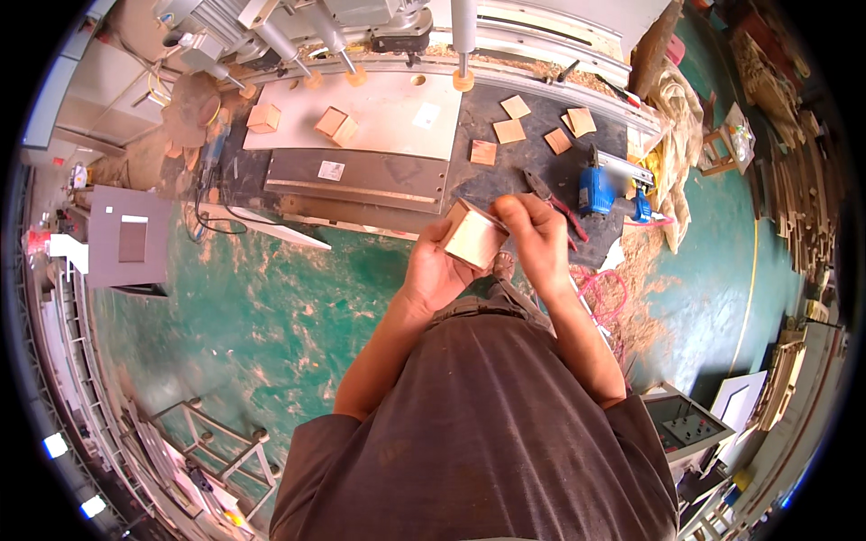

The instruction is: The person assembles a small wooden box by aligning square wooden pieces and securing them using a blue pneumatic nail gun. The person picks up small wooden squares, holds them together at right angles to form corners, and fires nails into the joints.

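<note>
A small open wooden box (pixel 475 238) is held in front of my body, tilted, with its pale side facing up. My left hand (pixel 429 272) wraps round it from the left and below. At the box's upper right edge, my right hand (pixel 538 236) has thumb and fingers pinched together; whether they grip the edge or something small is hidden. Just beyond my right hand lie pliers (pixel 566 215) with red handles. A blue nail gun (pixel 596 191) rests to their right on the dark worktable (pixel 492 185).
Several thin wooden squares (pixel 509 132) lie on the worktable. Two wooden boxes (pixel 263 118) (pixel 336 125) stand on a pale board (pixel 397 113) at the left, under machine cylinders (pixel 464 36). A brown panel (pixel 361 176) lies along its near side. Sawdust and a red hose (pixel 603 293) are on the floor.
</note>
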The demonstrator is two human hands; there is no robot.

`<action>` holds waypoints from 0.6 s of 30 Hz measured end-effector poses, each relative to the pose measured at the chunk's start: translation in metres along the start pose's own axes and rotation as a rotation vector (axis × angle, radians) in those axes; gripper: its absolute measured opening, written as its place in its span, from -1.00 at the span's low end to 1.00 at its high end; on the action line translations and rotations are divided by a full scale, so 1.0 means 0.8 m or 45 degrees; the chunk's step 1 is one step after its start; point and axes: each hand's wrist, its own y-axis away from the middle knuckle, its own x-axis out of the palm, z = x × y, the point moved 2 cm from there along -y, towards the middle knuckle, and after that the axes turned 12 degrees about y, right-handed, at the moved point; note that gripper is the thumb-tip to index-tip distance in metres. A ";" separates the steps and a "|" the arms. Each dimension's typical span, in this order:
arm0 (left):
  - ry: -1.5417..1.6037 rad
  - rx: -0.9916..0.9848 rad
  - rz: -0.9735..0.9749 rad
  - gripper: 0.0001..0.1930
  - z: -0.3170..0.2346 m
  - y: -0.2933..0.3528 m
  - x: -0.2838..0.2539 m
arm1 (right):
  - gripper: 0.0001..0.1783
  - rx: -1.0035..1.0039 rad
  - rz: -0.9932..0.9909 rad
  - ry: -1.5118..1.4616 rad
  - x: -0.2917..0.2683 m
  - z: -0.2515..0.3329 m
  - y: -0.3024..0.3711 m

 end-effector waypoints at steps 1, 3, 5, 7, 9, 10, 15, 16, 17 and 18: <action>0.009 0.004 -0.001 -0.43 0.002 0.000 0.005 | -0.67 -0.096 -0.019 0.098 -0.010 -0.007 -0.003; -0.313 0.258 -0.259 -0.45 0.000 0.001 0.013 | -0.51 -0.114 0.083 0.006 -0.025 -0.017 0.007; -0.365 0.315 -0.233 -0.48 -0.003 0.002 0.014 | -0.41 -0.170 0.140 0.038 -0.029 -0.038 0.019; -0.635 0.435 -0.320 -0.51 -0.005 0.006 0.011 | -0.10 -0.130 0.282 -0.003 -0.028 -0.048 0.028; -0.650 0.447 -0.309 -0.51 -0.001 0.005 0.012 | -0.04 -0.011 0.329 -0.216 -0.021 -0.052 0.032; -0.730 0.470 -0.339 -0.49 0.001 0.005 0.014 | -0.04 -0.011 0.329 -0.212 -0.017 -0.050 0.032; -0.910 0.500 -0.411 -0.44 0.009 0.004 -0.006 | -0.09 0.144 0.382 -0.424 -0.002 -0.048 0.033; -0.893 0.454 -0.346 -0.41 0.006 0.005 -0.011 | -0.09 0.147 0.385 -0.418 -0.004 -0.052 0.031; -0.874 0.408 -0.281 -0.38 0.005 0.006 -0.015 | -0.12 0.209 0.414 -0.465 -0.006 -0.057 0.027; -0.867 0.410 -0.282 -0.38 0.007 0.008 -0.019 | -0.15 0.271 0.441 -0.512 -0.008 -0.061 0.026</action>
